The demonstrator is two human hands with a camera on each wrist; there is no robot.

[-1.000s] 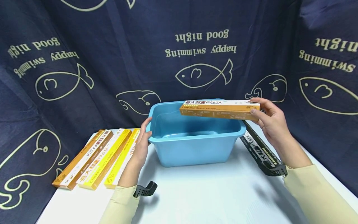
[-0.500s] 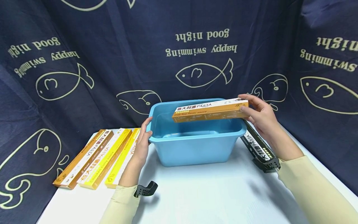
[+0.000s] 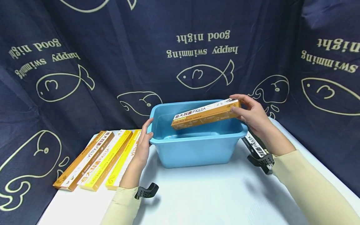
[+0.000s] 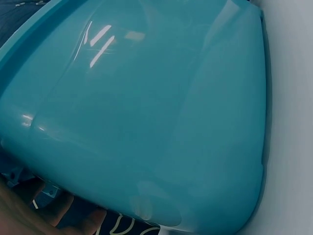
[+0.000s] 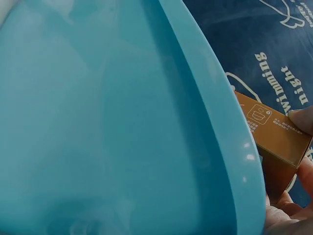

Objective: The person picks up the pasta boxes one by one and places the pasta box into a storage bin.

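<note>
My right hand (image 3: 250,112) grips the right end of a long orange-and-white pasta box (image 3: 206,113) labelled crab roe flavor sauce. The box slants over the mouth of a blue plastic tub (image 3: 194,153), its left end lower and dipping inside the rim. In the right wrist view, thumb and fingers hold the orange box end (image 5: 276,132) just past the tub's edge. At the tub's left end, my left hand (image 3: 142,143) holds the rim, thumb and fingers around it. The left wrist view shows the tub's end wall (image 4: 146,107) with those fingers beside it.
Left of the tub lie several pasta boxes side by side: an orange-and-white one (image 3: 84,159), a yellow chicken curry one (image 3: 105,159) and another yellow one (image 3: 123,162). A black-and-white pasta box (image 3: 254,144) lies right of the tub, partly under my right arm. A dark fish-print curtain (image 3: 135,62) hangs behind.
My right hand has carried the orange pasta box leftward over the tub, and the box's left end has tipped down inside it. The left hand stays on the rim.
</note>
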